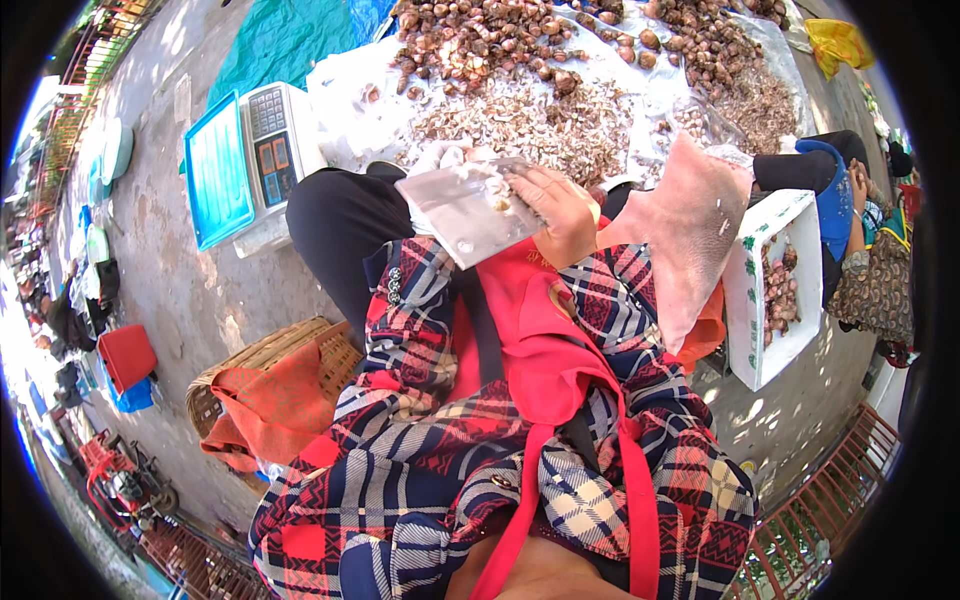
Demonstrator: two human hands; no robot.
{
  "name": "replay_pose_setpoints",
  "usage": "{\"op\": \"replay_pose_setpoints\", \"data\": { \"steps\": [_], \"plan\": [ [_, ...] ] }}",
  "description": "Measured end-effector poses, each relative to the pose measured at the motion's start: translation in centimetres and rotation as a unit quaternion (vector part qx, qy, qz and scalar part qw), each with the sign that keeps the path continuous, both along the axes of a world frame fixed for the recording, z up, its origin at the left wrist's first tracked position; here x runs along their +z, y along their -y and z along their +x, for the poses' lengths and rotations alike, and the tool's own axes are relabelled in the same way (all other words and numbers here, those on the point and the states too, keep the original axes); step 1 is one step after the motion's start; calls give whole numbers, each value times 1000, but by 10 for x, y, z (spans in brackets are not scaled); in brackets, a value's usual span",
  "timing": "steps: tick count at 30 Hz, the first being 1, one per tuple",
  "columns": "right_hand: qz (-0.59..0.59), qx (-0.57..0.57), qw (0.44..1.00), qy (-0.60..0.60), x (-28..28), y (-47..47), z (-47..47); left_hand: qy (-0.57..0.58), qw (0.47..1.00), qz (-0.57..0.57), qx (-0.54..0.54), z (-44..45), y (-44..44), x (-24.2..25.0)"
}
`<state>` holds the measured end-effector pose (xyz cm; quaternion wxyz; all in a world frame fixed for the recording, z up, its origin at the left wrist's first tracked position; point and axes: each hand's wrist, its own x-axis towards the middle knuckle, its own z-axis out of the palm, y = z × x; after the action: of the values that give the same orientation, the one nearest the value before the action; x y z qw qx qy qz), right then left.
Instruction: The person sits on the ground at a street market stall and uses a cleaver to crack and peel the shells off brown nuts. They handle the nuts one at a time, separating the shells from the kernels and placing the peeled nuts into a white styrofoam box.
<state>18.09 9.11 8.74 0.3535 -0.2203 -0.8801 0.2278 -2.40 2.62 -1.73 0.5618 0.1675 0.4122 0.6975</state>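
Observation:
My right hand [559, 214] holds a broad metal cleaver [480, 232] across my lap, its bare fingers laid over the blade. Small pale scraps [495, 191] cling to the flat of the steel. Beyond the blade's far edge, my left hand [441, 159] shows only in part, in a whitish glove. Whatever its fingers hold is hidden by the cleaver. Just past both hands, pale peelings [517, 124] lie spread on white sheeting [349, 97]. Farther out is a heap of brown bulbs or corms [480, 37].
At left stands a digital scale [281, 120] with a blue tray [220, 171]. A wicker basket [341, 360] with an orange cloth [277, 397] sits by my left side. At right are a white foam box [810, 300] of bulbs and a seated person [870, 281].

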Motion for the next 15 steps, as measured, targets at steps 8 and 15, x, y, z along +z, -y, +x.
{"op": "replay_pose_setpoints", "data": {
  "steps": [8,15],
  "plan": [
    [-132,-160,975,-75,-45,-14,0,-420,890,-8,178,33,5,76],
    [-684,-74,704,-175,-53,-23,4,-469,861,66,186,63,-4,102]
  ]
}}
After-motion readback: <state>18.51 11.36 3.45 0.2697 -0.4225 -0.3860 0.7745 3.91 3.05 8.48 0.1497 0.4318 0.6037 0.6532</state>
